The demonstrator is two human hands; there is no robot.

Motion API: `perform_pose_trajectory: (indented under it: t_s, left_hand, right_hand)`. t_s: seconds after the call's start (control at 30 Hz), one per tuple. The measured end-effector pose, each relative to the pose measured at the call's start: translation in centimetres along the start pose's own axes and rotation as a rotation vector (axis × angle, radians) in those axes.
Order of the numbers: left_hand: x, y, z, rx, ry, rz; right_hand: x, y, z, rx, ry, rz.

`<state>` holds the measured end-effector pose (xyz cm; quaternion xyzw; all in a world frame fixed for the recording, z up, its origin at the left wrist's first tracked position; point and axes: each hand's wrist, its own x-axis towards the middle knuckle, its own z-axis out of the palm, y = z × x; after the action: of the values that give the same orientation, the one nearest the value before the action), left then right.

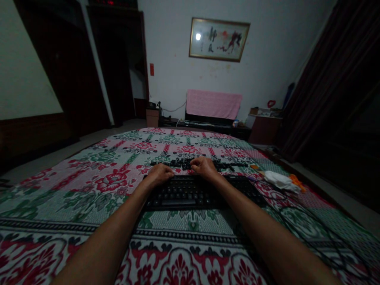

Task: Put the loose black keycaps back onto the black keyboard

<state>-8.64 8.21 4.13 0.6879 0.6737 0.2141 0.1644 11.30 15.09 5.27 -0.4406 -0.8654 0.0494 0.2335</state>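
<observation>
The keyboard [190, 194] is black and lies flat on the bed [89, 186], on a flowered spread, straight ahead between the person's forearms. By its look it is a stiff, fairly light slab. The caps would likely come loose under a sideways pull, so the two short ends are the safest places to grip it. The soft spread beneath would let it rock under pressure.

The left hand [160, 173] rests at the keyboard's far left corner, knuckles up and fingers curled down. In the dim light I cannot tell whether it pinches anything. The right hand [204, 166] sits at the far edge nearer the middle, its fingers bent over a row of small dark pieces [231, 164] just beyond the keyboard. Whether it has hold of one is hidden.

A thin cable [297, 213] trails over the spread to the right. Near it lie a crumpled white cloth [277, 180] and an orange thing [297, 182].

No container is near the hands. A box [264, 113] stands on a low cabinet at the far wall, its contents too small to make out.
</observation>
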Motion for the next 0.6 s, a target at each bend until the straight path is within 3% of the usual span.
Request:
perform_pose_trajectory:
  t_s: [0.27,0.6]
  left_hand:
    - [0.5,-0.5,0.6,0.014,0.044,-0.028]
    - [0.2,0.3,0.2,0.091,0.045,-0.008]
  right_hand:
    - [2.4,-1.5,1.7,-0.321,-0.150,-0.118]
    - [2.6,-2.0,1.5,-0.440,-0.202,-0.199]
